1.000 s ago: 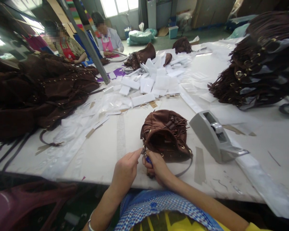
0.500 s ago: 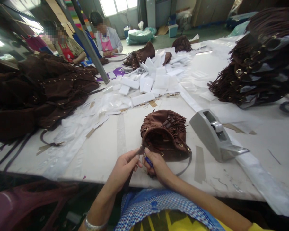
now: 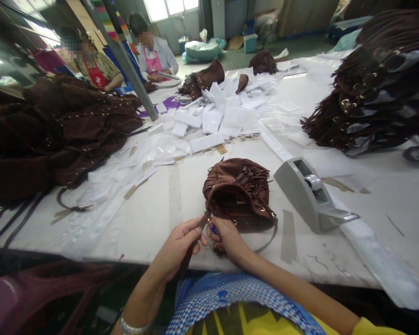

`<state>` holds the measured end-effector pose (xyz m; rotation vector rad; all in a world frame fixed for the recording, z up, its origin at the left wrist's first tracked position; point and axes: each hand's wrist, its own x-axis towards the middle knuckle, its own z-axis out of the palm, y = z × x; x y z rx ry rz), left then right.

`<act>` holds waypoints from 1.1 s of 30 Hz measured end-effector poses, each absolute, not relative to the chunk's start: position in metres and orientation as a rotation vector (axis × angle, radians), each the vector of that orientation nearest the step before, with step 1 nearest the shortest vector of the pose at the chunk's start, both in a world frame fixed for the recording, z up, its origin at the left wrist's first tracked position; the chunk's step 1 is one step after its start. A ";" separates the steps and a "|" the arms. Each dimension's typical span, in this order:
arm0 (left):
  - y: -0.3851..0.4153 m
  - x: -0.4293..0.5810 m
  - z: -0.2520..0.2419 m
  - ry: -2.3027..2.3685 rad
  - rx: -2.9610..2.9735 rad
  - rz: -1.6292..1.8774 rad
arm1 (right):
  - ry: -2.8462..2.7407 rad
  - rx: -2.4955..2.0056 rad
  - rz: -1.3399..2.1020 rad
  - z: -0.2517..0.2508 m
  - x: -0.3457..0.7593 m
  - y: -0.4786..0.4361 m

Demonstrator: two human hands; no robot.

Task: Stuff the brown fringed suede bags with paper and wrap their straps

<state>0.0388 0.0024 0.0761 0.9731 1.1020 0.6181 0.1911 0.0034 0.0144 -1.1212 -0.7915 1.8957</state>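
A brown fringed handbag (image 3: 242,186) lies on the table with its mouth toward me and gold eyelets along its rim. My left hand (image 3: 183,239) pinches the bag's brown strap (image 3: 203,220) close to where it joins the left side of the rim. Beside it, my right hand (image 3: 226,235) is closed around a small blue lighter (image 3: 214,229), mostly covered by the fingers. A small orange glow shows at the strap's metal fitting, by the lighter's tip. The far end of the strap curves down from the bag's right side.
A grey tape dispenser (image 3: 305,195) stands right of the bag. Brown bags are piled at left (image 3: 63,135) and fringed ones at right (image 3: 377,93). White foam pieces (image 3: 212,121) lie heaped beyond, near a metal post (image 3: 125,65). Two people sit across the table.
The right hand has shifted slightly, covering more of the lighter, and an orange glow now shows at the strap's fitting. The left hand keeps its hold; the bag stays in place.
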 end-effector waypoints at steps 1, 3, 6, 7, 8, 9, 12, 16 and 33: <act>0.002 0.039 0.076 1.104 0.980 0.617 | -0.798 -1.116 1.899 0.015 0.191 0.003; 0.002 0.038 0.077 1.101 0.979 0.623 | -0.820 -1.105 1.894 0.016 0.192 0.003; 0.003 0.038 0.078 1.090 0.941 0.637 | -0.869 -1.100 1.858 0.019 0.194 0.003; 0.004 0.038 0.078 1.088 0.925 0.643 | -0.886 -1.105 1.843 0.020 0.194 0.003; 0.004 0.038 0.078 1.088 0.910 0.647 | -0.902 -1.114 1.831 0.020 0.195 0.003; 0.004 0.038 0.078 1.089 0.898 0.651 | -0.917 -1.125 1.824 0.021 0.195 0.003; 0.005 0.038 0.078 1.102 0.873 0.665 | -0.962 -1.167 1.794 0.022 0.196 0.001; 0.005 0.039 0.079 1.122 0.861 0.670 | -1.049 -1.190 1.731 0.023 0.198 -0.002; 0.004 0.036 0.073 1.149 0.816 0.667 | -1.158 -1.286 1.646 0.007 0.197 -0.003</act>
